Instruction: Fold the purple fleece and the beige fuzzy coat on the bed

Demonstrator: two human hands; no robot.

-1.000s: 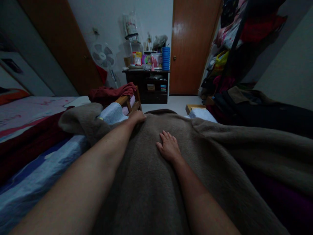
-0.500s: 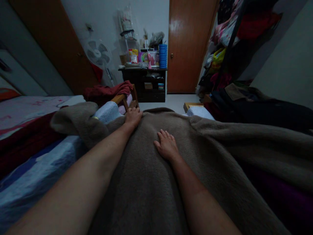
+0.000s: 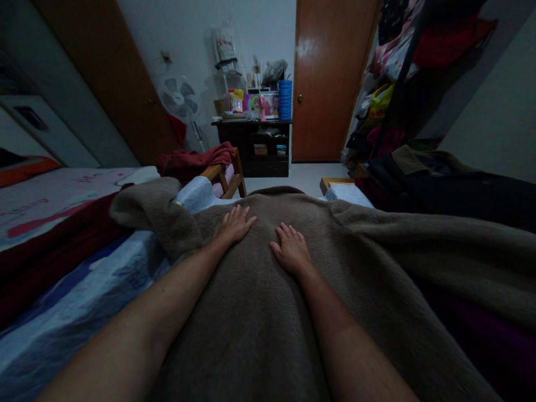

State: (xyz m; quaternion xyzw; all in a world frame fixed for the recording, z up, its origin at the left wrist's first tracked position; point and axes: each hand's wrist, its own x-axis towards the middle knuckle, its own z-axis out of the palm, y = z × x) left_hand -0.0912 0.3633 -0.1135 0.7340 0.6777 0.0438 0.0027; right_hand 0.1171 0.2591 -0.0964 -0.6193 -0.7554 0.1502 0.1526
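A brown fleecy coat (image 3: 251, 312) lies spread out in front of me, its collar end away from me and a sleeve reaching out to each side. The left sleeve (image 3: 144, 209) is bunched up; the right one (image 3: 435, 223) stretches toward the right edge. My left hand (image 3: 237, 225) rests flat on the upper left of the coat, fingers spread. Close to the coat's middle, my right hand (image 3: 292, 248) also lies palm down with its fingers apart. Neither hand grips the cloth.
A light blue cover (image 3: 121, 279) shows under the coat's left side. To the left is a bed with a pink patterned sheet (image 3: 75, 190). Dark clothes (image 3: 452, 178) are piled at right. Farther back stand a white fan (image 3: 180, 97), a black cabinet (image 3: 234, 151) and a wooden door (image 3: 330, 84).
My left hand has come off the coat's far left edge and now lies flat, nearer to me on the cloth. My right hand stays in about the same place. The view has shifted slightly left.
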